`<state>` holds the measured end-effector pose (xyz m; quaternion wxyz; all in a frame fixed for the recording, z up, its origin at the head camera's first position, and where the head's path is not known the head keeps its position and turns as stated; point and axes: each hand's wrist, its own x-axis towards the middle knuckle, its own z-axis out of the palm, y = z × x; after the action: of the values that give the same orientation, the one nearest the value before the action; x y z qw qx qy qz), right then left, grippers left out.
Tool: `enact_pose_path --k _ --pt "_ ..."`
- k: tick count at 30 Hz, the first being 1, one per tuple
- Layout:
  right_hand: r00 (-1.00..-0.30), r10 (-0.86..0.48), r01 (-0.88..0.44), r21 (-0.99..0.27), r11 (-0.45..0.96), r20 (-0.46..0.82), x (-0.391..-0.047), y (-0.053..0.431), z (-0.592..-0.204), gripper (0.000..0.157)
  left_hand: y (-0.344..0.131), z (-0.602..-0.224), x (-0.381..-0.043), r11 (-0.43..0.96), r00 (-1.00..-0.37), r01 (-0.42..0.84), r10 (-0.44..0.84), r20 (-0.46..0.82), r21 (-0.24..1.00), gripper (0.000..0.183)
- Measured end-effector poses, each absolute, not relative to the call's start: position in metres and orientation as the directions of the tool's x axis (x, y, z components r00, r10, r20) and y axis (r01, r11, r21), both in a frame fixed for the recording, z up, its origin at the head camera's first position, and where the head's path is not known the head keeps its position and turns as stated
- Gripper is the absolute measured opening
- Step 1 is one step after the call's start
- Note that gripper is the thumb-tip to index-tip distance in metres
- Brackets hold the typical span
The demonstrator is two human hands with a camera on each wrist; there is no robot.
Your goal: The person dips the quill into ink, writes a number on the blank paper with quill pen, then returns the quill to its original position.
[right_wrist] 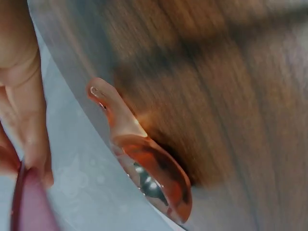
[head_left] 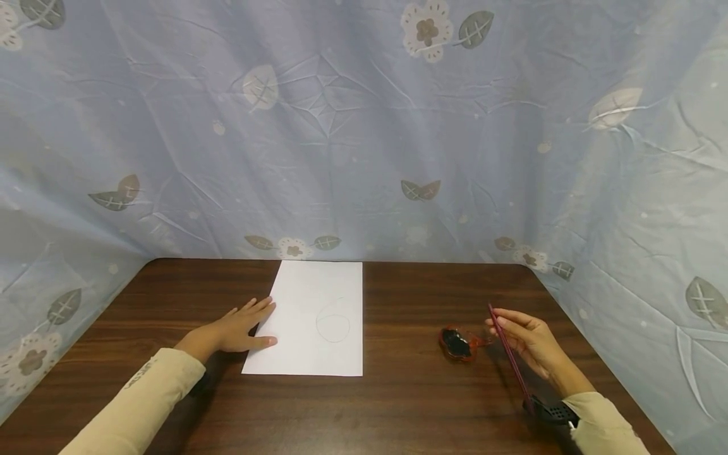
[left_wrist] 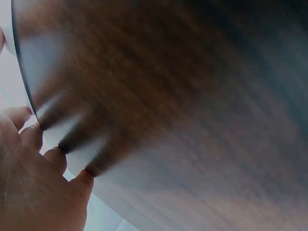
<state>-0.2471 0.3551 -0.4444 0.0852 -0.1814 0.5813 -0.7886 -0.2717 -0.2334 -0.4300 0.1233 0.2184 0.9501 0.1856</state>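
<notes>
A white sheet of paper [head_left: 301, 354] lies on the table, with a thin loop like a 6 drawn on its right half. My left hand [head_left: 239, 330] rests flat over the sheet's left edge, fingers spread; the left wrist view shows its fingertips [left_wrist: 84, 180] on the tabletop side. Off to the right, my right hand [head_left: 531, 344] pinches a slim dark-pink stick [head_left: 512, 360], pencil-like or brush-like, slanting down toward the wrist. Just left of that hand sits a clear orange-red dish [right_wrist: 159, 163] with a short handle, holding something dark and glossy.
The dark wood-grain table [head_left: 392, 404] has rounded far corners. Pale blue cloth [head_left: 341, 158] with leaf and flower prints hangs behind it and along both sides. A black wrist strap [head_left: 554, 412] is on the right wrist.
</notes>
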Motion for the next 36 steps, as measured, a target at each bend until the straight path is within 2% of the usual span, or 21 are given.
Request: enact_pose_path --k 6,13,25,32,36 --pt "-0.966 -0.252 -0.06 -0.998 0.014 0.054 -0.242 0.351 -0.44 0.021 -0.233 -0.429 -0.272 0.835 -0.874 0.37 0.461 -0.15 0.407 0.088" --pt "-0.974 -0.211 0.028 -0.969 0.244 -0.081 -0.236 0.347 -0.437 0.038 -0.234 -0.431 -0.271 0.836 -0.876 0.365 0.458 -0.154 0.409 0.089" --pt "-0.975 -0.175 0.063 -0.924 0.377 -0.137 -0.231 0.338 -0.438 0.04 -0.233 -0.431 -0.271 0.836 -0.875 0.368 0.46 -0.153 0.408 0.088" --pt "-0.984 -0.047 0.137 -0.888 0.44 -0.175 -0.229 0.335 -0.44 0.035 -0.233 -0.431 -0.273 0.837 -0.874 0.366 0.46 -0.159 0.407 0.089" --pt "-0.983 -0.034 0.144 -0.875 0.463 -0.179 -0.228 0.334 -0.44 0.034 -0.234 -0.432 -0.273 0.836 -0.871 0.372 0.465 -0.161 0.403 0.088"
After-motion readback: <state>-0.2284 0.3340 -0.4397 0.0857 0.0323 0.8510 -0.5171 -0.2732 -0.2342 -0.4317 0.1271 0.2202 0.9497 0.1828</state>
